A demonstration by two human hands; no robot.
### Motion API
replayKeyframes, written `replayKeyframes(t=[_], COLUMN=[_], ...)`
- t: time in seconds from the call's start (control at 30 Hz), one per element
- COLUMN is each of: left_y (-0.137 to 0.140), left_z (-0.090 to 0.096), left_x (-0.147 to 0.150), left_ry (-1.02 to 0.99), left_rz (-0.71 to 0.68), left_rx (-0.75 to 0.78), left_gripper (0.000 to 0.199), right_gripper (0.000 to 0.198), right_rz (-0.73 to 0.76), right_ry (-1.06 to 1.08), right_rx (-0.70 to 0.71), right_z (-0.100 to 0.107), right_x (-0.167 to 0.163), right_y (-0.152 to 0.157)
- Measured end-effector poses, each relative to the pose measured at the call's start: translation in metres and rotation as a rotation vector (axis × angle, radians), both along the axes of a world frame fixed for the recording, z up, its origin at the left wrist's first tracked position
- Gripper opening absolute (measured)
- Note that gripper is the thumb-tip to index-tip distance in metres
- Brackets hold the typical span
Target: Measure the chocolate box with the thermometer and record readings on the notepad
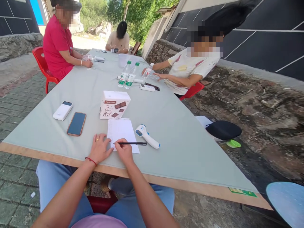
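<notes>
In my right hand (124, 154) is a black pen (135, 143), its tip at the left part of a white sheet of paper (122, 129). Small marks run down the sheet's left edge. My left hand (101, 148) lies on the table with fingers spread, fingertips at the paper's left edge; it holds nothing. Right of the paper rests a white and blue infrared thermometer (148, 136). Behind the sheet stands a white and brown "Super Meal" box (115, 106). A phone (76, 123) and a white power bank (63, 110) lie to the left.
Two water bottles (129, 76) with green caps stand mid-table (185, 148). Beyond the box lie another white power bank (147, 87) and a dark phone (152, 86). Three people sit around the table; the one at right has hands near a clear bottle (147, 71).
</notes>
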State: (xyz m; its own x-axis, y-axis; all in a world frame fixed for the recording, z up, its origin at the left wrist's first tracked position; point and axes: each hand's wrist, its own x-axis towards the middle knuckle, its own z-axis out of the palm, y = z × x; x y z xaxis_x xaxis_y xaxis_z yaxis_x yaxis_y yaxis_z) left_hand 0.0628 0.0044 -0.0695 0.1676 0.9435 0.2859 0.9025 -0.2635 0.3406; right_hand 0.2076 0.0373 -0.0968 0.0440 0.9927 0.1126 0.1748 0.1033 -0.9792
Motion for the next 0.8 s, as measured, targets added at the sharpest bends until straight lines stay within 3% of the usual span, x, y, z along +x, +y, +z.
replayKeyframes(t=[0.3, 0.4, 0.8], left_y=[-0.0012, -0.0013, -0.0012], left_z=[-0.0002, -0.0016, -0.0035], left_x=[0.0025, 0.003, 0.0036], left_ry=[-0.04, -0.064, -0.065], left_rz=[0.006, -0.005, -0.01], left_rx=[-0.059, -0.055, -0.051], left_gripper=[0.039, 0.032, 0.031], right_gripper=[0.02, 0.018, 0.016], right_rz=[0.06, 0.076, 0.015], right_ry=[-0.073, -0.091, -0.169], right_rx=[-0.006, 0.017, -0.019], right_z=[0.0033, 0.0048, 0.0058], right_x=[0.0038, 0.0051, 0.0044], right_y=[-0.0036, -0.0043, -0.0059])
